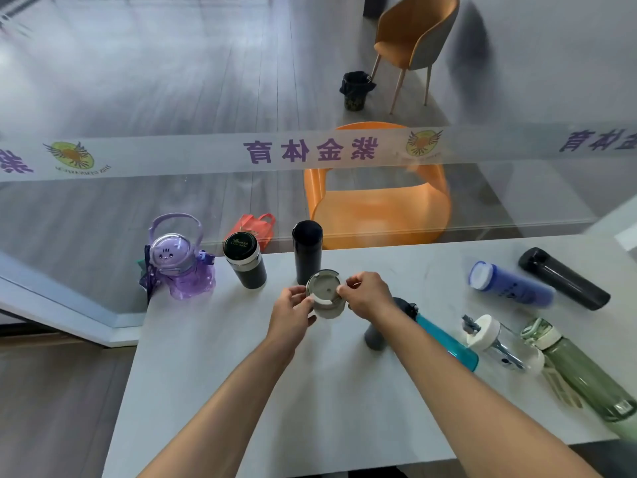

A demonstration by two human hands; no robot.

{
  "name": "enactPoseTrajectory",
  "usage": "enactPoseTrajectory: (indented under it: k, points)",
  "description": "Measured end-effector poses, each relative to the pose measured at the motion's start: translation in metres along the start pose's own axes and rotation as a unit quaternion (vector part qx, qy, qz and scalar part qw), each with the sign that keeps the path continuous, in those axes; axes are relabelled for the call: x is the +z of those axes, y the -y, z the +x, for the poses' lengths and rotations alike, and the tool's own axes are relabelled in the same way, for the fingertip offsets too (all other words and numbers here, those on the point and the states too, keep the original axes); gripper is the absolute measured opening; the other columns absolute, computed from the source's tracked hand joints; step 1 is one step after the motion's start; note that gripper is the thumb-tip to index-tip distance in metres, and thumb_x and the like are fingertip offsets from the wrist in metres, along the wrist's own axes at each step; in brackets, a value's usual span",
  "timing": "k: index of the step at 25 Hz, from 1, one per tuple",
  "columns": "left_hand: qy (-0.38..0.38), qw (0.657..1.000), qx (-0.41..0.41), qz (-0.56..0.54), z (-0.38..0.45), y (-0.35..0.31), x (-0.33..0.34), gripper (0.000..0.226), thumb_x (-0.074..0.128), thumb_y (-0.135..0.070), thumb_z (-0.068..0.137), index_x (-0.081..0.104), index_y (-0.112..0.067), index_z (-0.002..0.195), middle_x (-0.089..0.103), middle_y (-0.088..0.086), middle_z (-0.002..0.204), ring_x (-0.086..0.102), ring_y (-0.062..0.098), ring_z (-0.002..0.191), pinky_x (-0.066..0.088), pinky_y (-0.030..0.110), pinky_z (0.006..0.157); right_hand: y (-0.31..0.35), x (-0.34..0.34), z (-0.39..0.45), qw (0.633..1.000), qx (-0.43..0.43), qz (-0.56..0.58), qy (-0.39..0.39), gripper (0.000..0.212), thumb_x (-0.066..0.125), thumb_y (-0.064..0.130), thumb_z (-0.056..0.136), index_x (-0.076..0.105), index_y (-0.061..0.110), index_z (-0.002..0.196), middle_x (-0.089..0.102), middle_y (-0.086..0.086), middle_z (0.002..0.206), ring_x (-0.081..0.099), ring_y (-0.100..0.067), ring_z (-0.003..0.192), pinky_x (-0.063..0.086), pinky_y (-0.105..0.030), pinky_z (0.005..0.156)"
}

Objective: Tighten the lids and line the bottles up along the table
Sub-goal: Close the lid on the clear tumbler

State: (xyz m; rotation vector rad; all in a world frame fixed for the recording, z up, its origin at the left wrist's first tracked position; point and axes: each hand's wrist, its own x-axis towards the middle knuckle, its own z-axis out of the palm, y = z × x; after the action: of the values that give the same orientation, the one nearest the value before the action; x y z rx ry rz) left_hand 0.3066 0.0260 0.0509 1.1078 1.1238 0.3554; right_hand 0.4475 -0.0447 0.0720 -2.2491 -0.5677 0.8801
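Between my hands is a short grey cup (325, 298) with a round lid, held above the white table (213, 391). My left hand (293, 305) grips its left side and my right hand (365, 293) pinches the lid's right rim. Standing upright along the far edge are a purple bottle with a handle (179, 267), a black flask with a silver band (245, 260) and a tall black flask (307, 251). Lying on their sides at the right are a teal bottle (448, 341), a clear bottle with a white cap (499, 343), a green bottle (582, 370), a blue bottle (510, 282) and a black bottle (565, 277).
A glass partition with a printed band (310, 151) rises just behind the table's far edge. Beyond it are an orange chair (379, 208), a red bag (255, 225), a second chair (413, 39) and a black bin (356, 89). The table's left edge drops to the floor.
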Motion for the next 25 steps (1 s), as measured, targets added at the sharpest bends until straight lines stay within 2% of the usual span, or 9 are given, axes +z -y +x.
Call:
enactPoseTrajectory:
  k: [5,8,10,17,22,25]
  points:
    - [0.016,1.0,-0.002,0.012,0.016,-0.02,0.032,0.032,0.047,-0.002,0.096,0.054,-0.01,0.125,0.066,0.004,0.107,0.063,0.022,0.105,0.056,0.041,0.092,-0.003,-0.041,0.04,1.0,0.003,-0.014,0.025,0.029,0.065,0.022,0.082,0.072,-0.006,0.088,0.075,-0.02,0.081,0.062,-0.026,0.066,0.053,-0.034,0.066]
    - [0.025,0.999,-0.018,0.03,0.027,-0.03,0.061,0.035,0.042,0.002,0.094,0.054,-0.013,0.123,0.062,0.001,0.105,0.059,0.018,0.096,0.055,0.041,0.093,-0.015,-0.063,0.065,1.0,0.014,-0.002,0.024,0.019,0.067,0.022,0.082,0.073,0.004,0.079,0.075,-0.014,0.081,0.072,-0.031,0.081,0.061,-0.043,0.078]
    - [0.025,0.998,-0.039,0.031,0.038,-0.036,0.077,0.037,0.039,0.004,0.094,0.054,-0.016,0.121,0.06,0.003,0.109,0.055,0.019,0.093,0.054,0.042,0.093,-0.023,-0.073,0.079,1.0,0.021,0.013,0.019,0.015,0.068,0.021,0.084,0.072,0.012,0.072,0.076,-0.014,0.084,0.073,-0.031,0.087,0.061,-0.048,0.083]
    - [0.019,0.997,-0.071,0.04,0.067,-0.041,0.113,0.049,0.036,0.005,0.092,0.05,-0.013,0.136,0.056,0.006,0.126,0.053,0.019,0.095,0.054,0.041,0.093,-0.041,-0.087,0.115,0.998,0.033,0.04,0.04,0.018,0.069,0.022,0.086,0.074,0.006,0.08,0.076,-0.02,0.089,0.072,-0.038,0.091,0.059,-0.053,0.085]
    - [0.007,0.996,-0.082,0.03,0.072,-0.037,0.117,0.052,0.036,0.006,0.092,0.05,-0.018,0.135,0.056,0.0,0.125,0.055,0.02,0.099,0.055,0.042,0.093,-0.043,-0.087,0.121,0.997,0.027,0.043,0.058,0.022,0.069,0.018,0.084,0.069,0.02,0.063,0.077,-0.017,0.088,0.071,-0.035,0.092,0.058,-0.051,0.088]
    - [0.006,0.996,-0.079,0.032,0.072,-0.038,0.122,0.048,0.036,0.004,0.093,0.05,-0.015,0.134,0.06,-0.002,0.112,0.056,0.021,0.1,0.054,0.044,0.095,-0.046,-0.088,0.122,0.996,0.032,0.044,0.065,0.02,0.067,0.022,0.088,0.074,0.005,0.08,0.075,-0.022,0.093,0.07,-0.039,0.093,0.057,-0.052,0.089]
